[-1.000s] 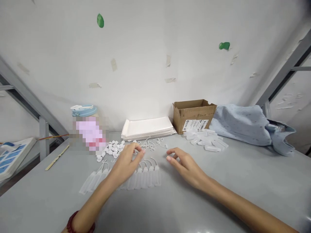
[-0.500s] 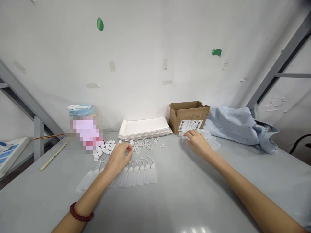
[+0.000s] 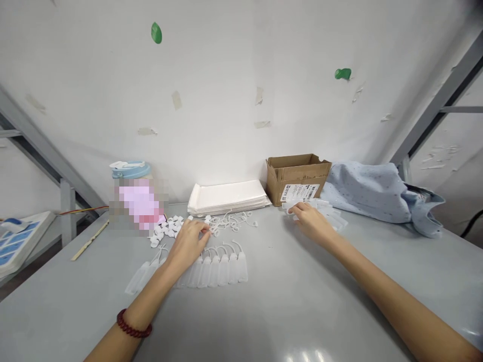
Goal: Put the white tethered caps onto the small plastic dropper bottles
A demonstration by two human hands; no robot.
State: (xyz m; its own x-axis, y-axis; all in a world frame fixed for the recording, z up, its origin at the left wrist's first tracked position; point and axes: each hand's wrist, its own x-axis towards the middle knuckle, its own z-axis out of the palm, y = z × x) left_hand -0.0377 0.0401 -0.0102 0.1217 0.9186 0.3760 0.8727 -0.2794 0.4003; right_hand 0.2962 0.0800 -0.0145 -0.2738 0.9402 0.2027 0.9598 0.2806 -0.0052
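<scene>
Head: cardboard box behind translucent tubes

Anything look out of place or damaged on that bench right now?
Nothing looks badly wrong. In the row of translucent tubes, those at the left end slant more than those at the right, so the row looks uneven. The cardboard box has a rough, worn rim, and tape scraps mark the wall.

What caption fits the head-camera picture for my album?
Right grip at translucent tubes by a cardboard box; left grip near small white pieces.
</scene>
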